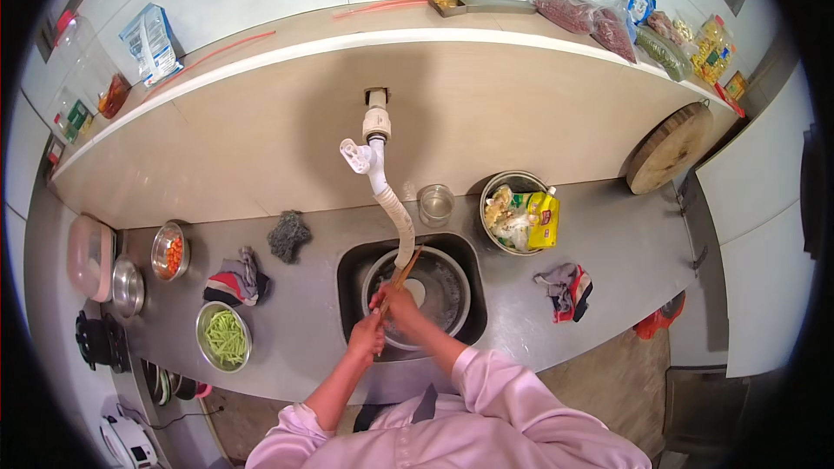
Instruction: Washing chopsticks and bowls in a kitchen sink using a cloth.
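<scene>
My left hand (367,337) grips the lower end of a bundle of wooden chopsticks (409,266). Just above it, my right hand (399,305) is closed around the same bundle, which slants up and to the right. Both hands are over a round metal basin (462,296) that sits in the sink (481,273). Water and some foam show in the basin, along with a pale round thing (415,293) partly hidden by my right hand. A white faucet (377,163) with a ribbed hose (397,212) hangs down beside the chopstick tips.
Left on the steel counter (293,326) are bowls of green strips (225,337) and orange pieces (173,255), a cloth (236,279) and a steel-wool scourer (289,236). Rightward are a glass jar (436,204), a waste-filled pot (515,249), another cloth (565,291) and a round chopping board (671,148).
</scene>
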Tool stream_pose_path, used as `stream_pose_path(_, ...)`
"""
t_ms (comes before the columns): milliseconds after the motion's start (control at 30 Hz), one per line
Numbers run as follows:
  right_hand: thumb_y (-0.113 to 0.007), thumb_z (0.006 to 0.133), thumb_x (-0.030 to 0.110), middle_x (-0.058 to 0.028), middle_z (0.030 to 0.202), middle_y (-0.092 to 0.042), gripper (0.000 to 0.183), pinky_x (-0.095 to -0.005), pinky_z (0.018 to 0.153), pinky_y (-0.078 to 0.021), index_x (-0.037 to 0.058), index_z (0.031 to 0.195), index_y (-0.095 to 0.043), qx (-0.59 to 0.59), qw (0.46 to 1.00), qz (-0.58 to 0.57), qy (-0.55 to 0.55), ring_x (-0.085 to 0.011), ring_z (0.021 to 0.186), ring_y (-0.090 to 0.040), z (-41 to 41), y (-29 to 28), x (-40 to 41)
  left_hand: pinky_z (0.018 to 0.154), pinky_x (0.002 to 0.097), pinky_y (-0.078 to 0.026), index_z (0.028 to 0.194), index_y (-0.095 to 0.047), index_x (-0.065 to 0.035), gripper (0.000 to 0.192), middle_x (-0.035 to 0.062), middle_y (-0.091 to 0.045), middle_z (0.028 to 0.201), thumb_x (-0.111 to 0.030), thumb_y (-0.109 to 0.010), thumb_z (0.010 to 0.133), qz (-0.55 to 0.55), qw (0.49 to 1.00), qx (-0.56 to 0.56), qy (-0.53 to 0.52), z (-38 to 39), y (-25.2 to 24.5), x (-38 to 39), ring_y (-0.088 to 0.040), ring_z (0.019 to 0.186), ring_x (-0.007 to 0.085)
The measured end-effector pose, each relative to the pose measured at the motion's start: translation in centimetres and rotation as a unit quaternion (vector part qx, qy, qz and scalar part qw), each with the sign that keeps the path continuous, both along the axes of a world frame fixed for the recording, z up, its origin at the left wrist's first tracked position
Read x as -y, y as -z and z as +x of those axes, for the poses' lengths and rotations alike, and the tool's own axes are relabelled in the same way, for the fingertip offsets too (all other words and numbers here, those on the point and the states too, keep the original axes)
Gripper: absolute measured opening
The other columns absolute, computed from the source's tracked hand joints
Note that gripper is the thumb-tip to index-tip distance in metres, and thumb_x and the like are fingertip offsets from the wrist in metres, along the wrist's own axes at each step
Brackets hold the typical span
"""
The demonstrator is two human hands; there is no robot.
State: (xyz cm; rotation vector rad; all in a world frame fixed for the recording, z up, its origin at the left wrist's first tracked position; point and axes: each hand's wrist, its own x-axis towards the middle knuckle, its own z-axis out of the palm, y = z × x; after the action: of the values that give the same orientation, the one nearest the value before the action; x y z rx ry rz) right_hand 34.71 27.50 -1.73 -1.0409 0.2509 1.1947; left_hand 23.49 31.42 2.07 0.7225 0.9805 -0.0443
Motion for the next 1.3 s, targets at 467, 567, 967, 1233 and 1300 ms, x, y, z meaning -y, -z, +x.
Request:
stream_pose_path(467,-0.04,0.09,0.017,0.0008,0.051,-0.032,0.019,-0.0247,0.036,-0.0266,0.0131,0.072,-0.04,-0.151,0.974,0.044,0.164,-0.0124,0.037,-0.031,7.9,6.1,-0.7,0.034,0.0209,-0.019,0.073,-0.044,-0.0107,0.029,-0.0058,-0.031,0.052,-0.033,-0.044,0.092,0.071,0.997,-0.04,0.0,-3.3,-3.2,2.5,-0.028,0.038,0.0044)
stream_pose_path(567,-0.041,0.09,0.018,-0.0001,0.051,-0.035,0.016,-0.0258,0.036,-0.0287,0.0132,0.075,-0.043,-0.065,0.983,0.078,0.155,-0.014,0.038,-0.034,4.3,8.0,-0.9,0.034,0.0208,-0.019,0.073,-0.044,-0.011,0.028,-0.0063,-0.03,0.051,-0.032,-0.045,0.091,0.065,0.997,-0.029,-0.027,-0.9,-3.1,2.0,-0.027,0.037,0.0043)
stream_pose_path(967,-0.04,0.086,0.011,-0.0048,0.053,-0.041,0.015,-0.0285,0.038,-0.0325,0.0056,0.073,-0.045,-0.142,0.979,0.079,0.125,-0.016,0.041,-0.039,6.7,5.2,-1.8,0.035,0.0207,-0.023,0.068,-0.045,-0.0108,0.028,-0.0047,-0.037,0.051,-0.029,-0.05,0.089,0.23,0.972,-0.034,-0.008,-1.4,-2.0,2.1,-0.033,0.039,0.0053)
stream_pose_path(1233,-0.044,0.086,0.013,-0.0039,0.057,-0.04,0.012,-0.0296,0.039,-0.0321,0.0079,0.076,-0.041,-0.049,0.98,0.075,0.176,-0.0148,0.043,-0.036,5.2,2.1,-2.2,0.05,0.0279,-0.046,0.078,-0.051,-0.0041,0.04,0.0061,-0.052,0.068,-0.041,-0.043,0.092,0.049,0.985,-0.022,-0.163,-1.0,-0.8,1.0,-0.052,0.054,0.0158)
stream_pose_path(1300,-0.045,0.087,0.015,-0.0044,0.059,-0.041,0.015,-0.0302,0.04,-0.0334,0.0083,0.075,-0.04,-0.052,0.982,0.084,0.159,-0.0155,0.044,-0.037,3.4,1.9,-2.0,0.057,0.0302,-0.05,0.082,-0.053,-0.0025,0.043,0.01,-0.056,0.078,-0.043,-0.041,0.092,0.017,0.969,-0.016,-0.244,-0.1,0.2,0.7,-0.056,0.061,0.0187)
